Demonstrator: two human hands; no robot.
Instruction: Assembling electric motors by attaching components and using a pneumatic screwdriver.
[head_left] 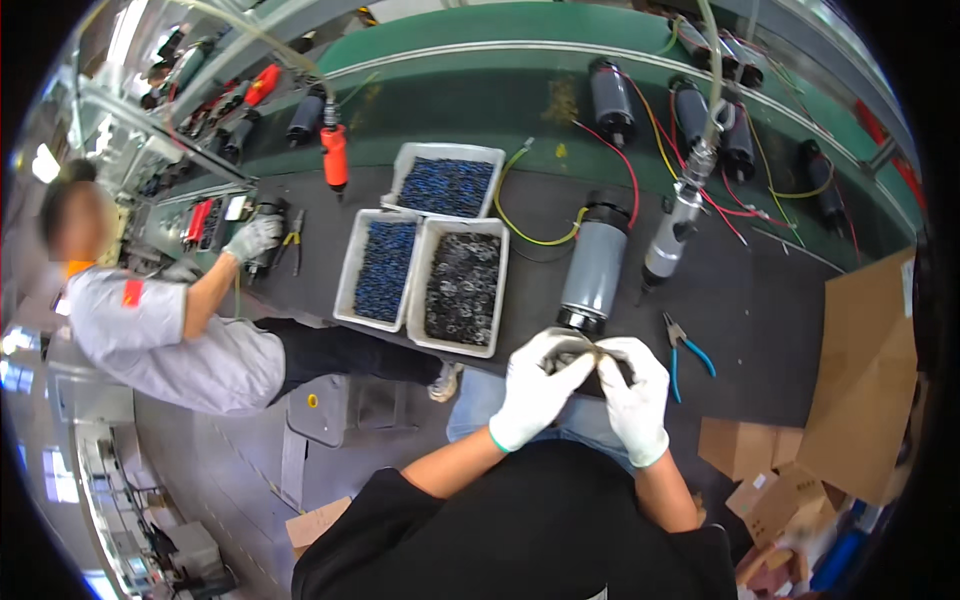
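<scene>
My left hand (540,388) and my right hand (634,394), both in white gloves, meet at the table's front edge. Their fingertips pinch together on something small and dark that I cannot make out. Just beyond them lies a grey cylindrical motor (594,268) with black end caps, its near end close to my fingers. Red and yellow-green wires come off its far end. To the right of my right hand rest pliers (684,354) with blue handles. A silver power screwdriver (672,235) hangs beside the motor.
Left of the motor stand white bins of dark blue screws (447,187), more blue screws (384,270) and black rings (463,288). An orange screwdriver (334,160) hangs behind them. More motors (611,102) lie on the green conveyor (480,85). A co-worker (180,330) works at left; cardboard boxes (860,380) stand right.
</scene>
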